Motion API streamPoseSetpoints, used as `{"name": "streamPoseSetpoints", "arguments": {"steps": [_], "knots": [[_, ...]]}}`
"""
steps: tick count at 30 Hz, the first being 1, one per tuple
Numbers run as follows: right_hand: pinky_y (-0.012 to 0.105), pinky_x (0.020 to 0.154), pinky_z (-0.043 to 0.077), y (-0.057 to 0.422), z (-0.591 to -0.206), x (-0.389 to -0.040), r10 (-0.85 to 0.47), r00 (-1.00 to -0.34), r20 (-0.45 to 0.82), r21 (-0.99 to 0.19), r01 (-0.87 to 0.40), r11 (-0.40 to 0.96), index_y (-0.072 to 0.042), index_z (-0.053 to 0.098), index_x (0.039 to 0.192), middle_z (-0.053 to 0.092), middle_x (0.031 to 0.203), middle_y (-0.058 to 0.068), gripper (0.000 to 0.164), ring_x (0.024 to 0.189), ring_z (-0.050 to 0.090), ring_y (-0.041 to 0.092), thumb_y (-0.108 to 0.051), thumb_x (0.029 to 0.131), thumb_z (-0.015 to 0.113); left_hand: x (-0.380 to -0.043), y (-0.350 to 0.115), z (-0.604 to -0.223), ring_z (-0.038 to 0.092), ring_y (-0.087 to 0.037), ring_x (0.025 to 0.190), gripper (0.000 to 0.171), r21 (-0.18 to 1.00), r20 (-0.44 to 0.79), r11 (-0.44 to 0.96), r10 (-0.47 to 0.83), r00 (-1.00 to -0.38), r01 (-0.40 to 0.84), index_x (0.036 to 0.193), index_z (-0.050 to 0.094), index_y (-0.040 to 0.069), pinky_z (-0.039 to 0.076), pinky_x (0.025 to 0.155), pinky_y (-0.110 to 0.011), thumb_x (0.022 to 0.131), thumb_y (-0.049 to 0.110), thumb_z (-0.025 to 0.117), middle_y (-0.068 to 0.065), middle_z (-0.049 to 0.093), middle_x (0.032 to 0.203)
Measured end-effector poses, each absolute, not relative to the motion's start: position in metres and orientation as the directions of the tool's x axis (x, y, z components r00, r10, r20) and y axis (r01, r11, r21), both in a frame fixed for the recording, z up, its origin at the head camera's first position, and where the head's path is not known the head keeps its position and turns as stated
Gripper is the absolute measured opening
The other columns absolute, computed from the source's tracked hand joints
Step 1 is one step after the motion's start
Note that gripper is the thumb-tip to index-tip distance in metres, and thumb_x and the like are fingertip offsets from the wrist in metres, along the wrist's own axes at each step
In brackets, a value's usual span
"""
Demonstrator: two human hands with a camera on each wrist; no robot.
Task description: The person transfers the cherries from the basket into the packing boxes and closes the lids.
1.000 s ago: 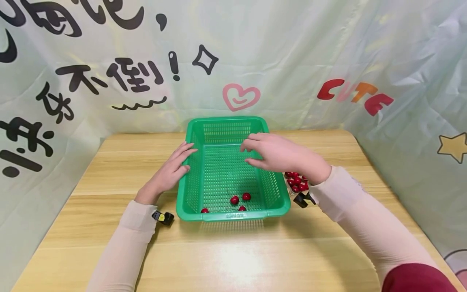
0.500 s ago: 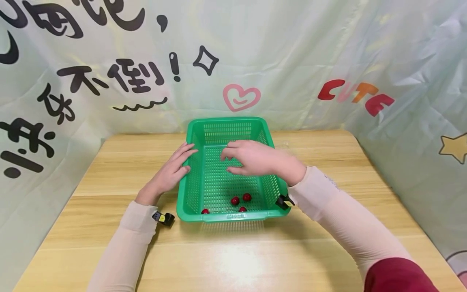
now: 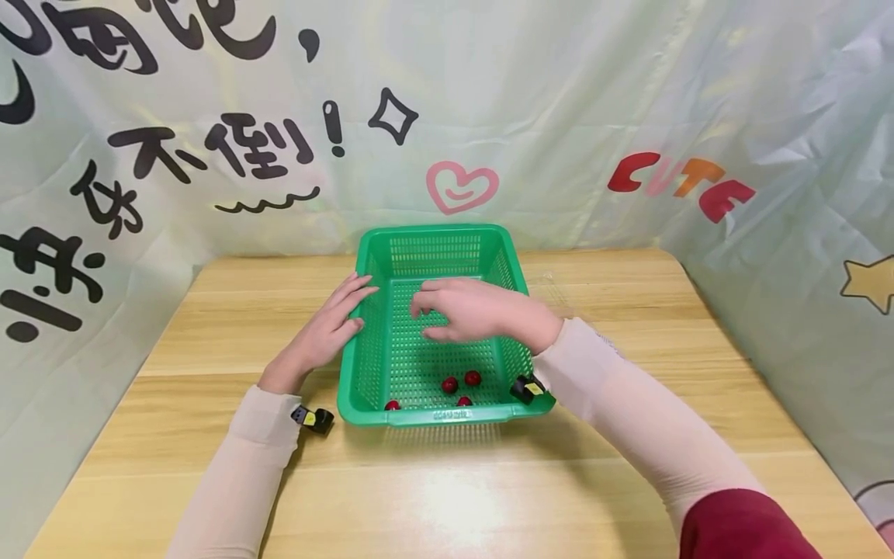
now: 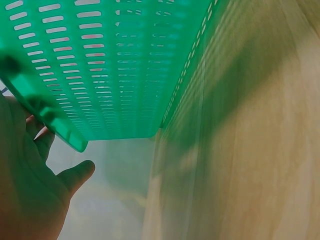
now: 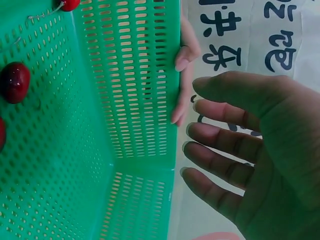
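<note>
A green slotted plastic basket (image 3: 447, 416) stands on the table. Several red cherries lie in its near part, among them one cherry (image 3: 472, 378) right of centre. Over the basket's middle hovers my right hand (image 3: 468, 309). The right wrist view shows this right hand (image 5: 250, 135) with fingers spread, slightly bent and holding nothing. My left hand (image 3: 324, 326) rests on the basket's left rim with its fingers extended across the edge. Seen from the left wrist, the thumb of the left hand (image 4: 35, 175) sticks out beside the basket wall. In the right wrist view, a stemmed cherry (image 5: 70, 4) shows at the top.
A clear plastic container (image 3: 550, 289) sits right of the basket, mostly hidden behind my right forearm. Wooden tabletop (image 3: 447, 489) surrounds the basket. A printed cloth backdrop (image 3: 531, 116) hangs behind and at both sides.
My right hand has moved left and slightly nearer, from the right rim to over the basket's middle. The forearm now covers the cherries outside the basket. My left hand stays put.
</note>
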State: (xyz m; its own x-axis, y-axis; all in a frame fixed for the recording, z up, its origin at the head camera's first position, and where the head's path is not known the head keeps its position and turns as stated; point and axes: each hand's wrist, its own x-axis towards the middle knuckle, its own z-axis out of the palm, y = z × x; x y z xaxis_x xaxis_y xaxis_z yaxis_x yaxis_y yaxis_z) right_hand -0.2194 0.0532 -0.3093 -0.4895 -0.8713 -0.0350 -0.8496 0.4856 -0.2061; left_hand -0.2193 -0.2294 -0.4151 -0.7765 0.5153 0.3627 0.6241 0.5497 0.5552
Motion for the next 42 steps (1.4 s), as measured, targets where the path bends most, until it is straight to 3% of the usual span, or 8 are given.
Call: {"name": "streamPoseSetpoints", "arguments": {"steps": [6,15,25,33,42], "knots": [[0.032,0.091,0.048,0.047,-0.322,-0.228,-0.862,-0.499,-0.086,-0.226,-0.833,0.505,-0.016,0.064,0.118,0.061,0.112,-0.001,0.028,0.104,0.058,0.016,-0.028,0.092,0.067,-0.219,-0.23,-0.417,0.007,-0.035,0.148,0.05,0.564,0.348,0.553,0.515,-0.784,0.613,0.145,0.043,0.004,0.013,0.115,-0.058,0.096,0.01,0.043,-0.014,0.026,0.157],[0.037,0.09,0.048,0.043,-0.339,-0.226,-0.828,-0.449,-0.336,-0.254,-0.803,0.539,-0.016,0.061,0.126,0.062,0.121,0.004,0.039,0.107,0.058,0.019,-0.026,0.09,0.072,-0.22,-0.23,-0.417,0.008,-0.036,0.148,0.051,0.558,0.353,0.555,0.514,-0.782,0.617,0.146,0.043,0.004,0.013,0.116,-0.057,0.095,0.01,0.043,-0.015,0.026,0.157],[0.034,0.092,0.047,0.036,-0.356,-0.22,-0.768,-0.426,-0.478,-0.204,-0.797,0.568,-0.022,0.065,0.124,0.061,0.121,-0.006,0.044,0.108,0.055,0.013,-0.024,0.083,0.079,-0.22,-0.23,-0.419,0.005,-0.028,0.149,0.051,0.565,0.363,0.545,0.51,-0.78,0.619,0.145,0.043,0.003,0.012,0.116,-0.056,0.095,0.01,0.043,-0.015,0.027,0.157],[0.038,0.1,0.045,0.031,-0.364,-0.216,-0.706,-0.418,-0.572,-0.152,-0.792,0.592,-0.023,0.066,0.124,0.061,0.123,-0.009,0.042,0.116,0.053,0.015,-0.017,0.084,0.077,-0.221,-0.23,-0.417,0.007,-0.035,0.148,0.051,0.561,0.369,0.544,0.51,-0.777,0.624,0.145,0.043,0.003,0.011,0.116,-0.055,0.094,0.011,0.043,-0.015,0.027,0.157],[0.03,0.076,0.048,0.03,-0.368,-0.217,-0.721,-0.377,-0.581,-0.17,-0.81,0.561,-0.023,0.068,0.098,0.06,0.091,-0.012,0.015,0.085,0.053,0.014,-0.017,0.086,0.074,-0.221,-0.23,-0.418,0.007,-0.035,0.148,0.052,0.564,0.363,0.549,0.507,-0.782,0.617,0.145,0.043,0.003,0.011,0.116,-0.055,0.094,0.01,0.042,-0.014,0.027,0.157]]}}
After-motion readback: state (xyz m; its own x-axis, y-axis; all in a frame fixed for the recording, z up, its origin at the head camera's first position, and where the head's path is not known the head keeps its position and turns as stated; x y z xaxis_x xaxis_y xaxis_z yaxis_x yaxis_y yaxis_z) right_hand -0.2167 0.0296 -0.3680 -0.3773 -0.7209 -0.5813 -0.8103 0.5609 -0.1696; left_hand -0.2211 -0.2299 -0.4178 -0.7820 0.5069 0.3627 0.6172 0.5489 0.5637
